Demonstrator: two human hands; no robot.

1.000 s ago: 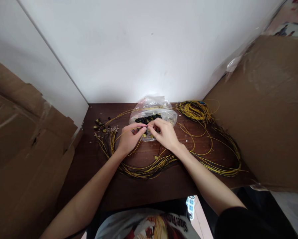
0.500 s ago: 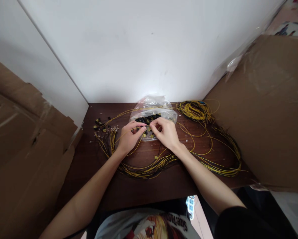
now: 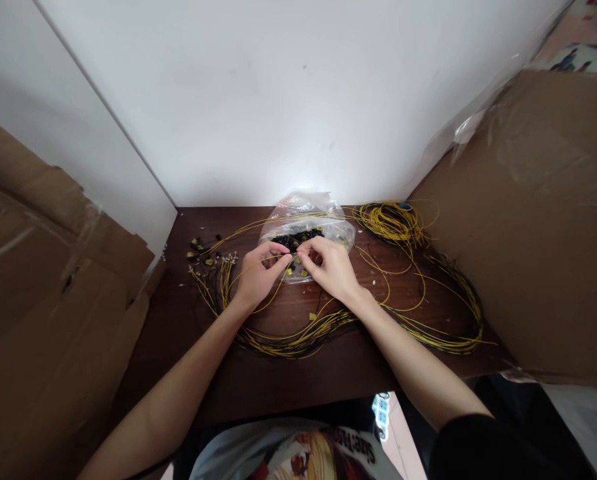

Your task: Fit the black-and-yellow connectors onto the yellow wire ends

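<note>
My left hand (image 3: 256, 277) pinches a thin yellow wire (image 3: 274, 257) between thumb and fingers. Close against it, fingertip to fingertip, my right hand (image 3: 334, 268) is also closed in a pinch; what it grips is too small to make out. Both hands are over the front of a clear plastic bag (image 3: 342, 233), which lies open with many small black and yellow parts (image 3: 297, 238) in it. Below the hands, a long bundle of yellow and black wires (image 3: 298, 348) curves across the brown table (image 3: 278, 383).
A coil of yellow wire (image 3: 388, 225) lies at the back right. Small loose black and yellow pieces (image 3: 196, 248) are at the left, near wire ends with pale tips (image 3: 229, 259). Cardboard (image 3: 53, 280) borders the left, more cardboard (image 3: 538, 220) the right, and a white wall (image 3: 278, 107) the back.
My right hand has shifted slightly left, bringing its fingertips closer to those of my left hand. Both hands stay pinched. The wires and bag look the same.
</note>
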